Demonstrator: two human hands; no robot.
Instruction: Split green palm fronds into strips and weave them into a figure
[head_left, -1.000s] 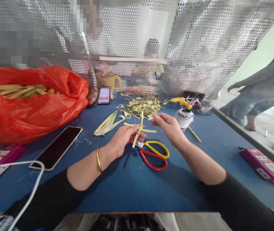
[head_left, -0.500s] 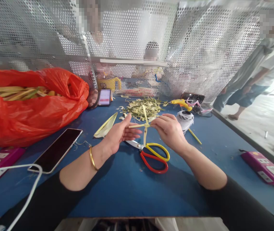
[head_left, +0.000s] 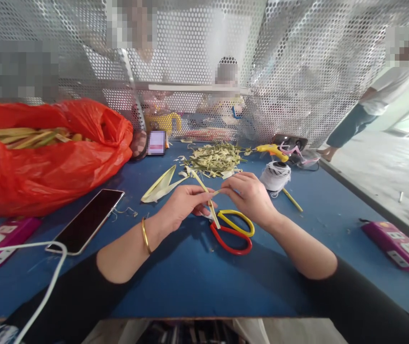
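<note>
Pale green leaf strips [head_left: 204, 184] cross between my two hands, above the blue table. My left hand [head_left: 190, 200] pinches them near the crossing, thumb on top. The fingertips of my right hand [head_left: 243, 191] are closed on a thin end of the strips, just right of the crossing. Scissors with one yellow and one red handle [head_left: 233, 241] lie right below the strips, their blades partly hidden by my left hand. A folded pale leaf [head_left: 159, 186] rests beyond my left wrist. Behind my hands is a heap of green leaf scraps [head_left: 213, 160].
At the left are a red plastic bag [head_left: 53, 172] of leaves, a dark phone [head_left: 87, 220] and a white cable [head_left: 51, 282]. White twine [head_left: 276, 177], a yellow glue gun [head_left: 272, 152] and a purple power strip [head_left: 398, 244] lie right. A person walks beyond the table.
My left hand has gone from spread fingers to a pinch on the strips. The long strip has tilted, its top leaning left. The person at the right has moved.
</note>
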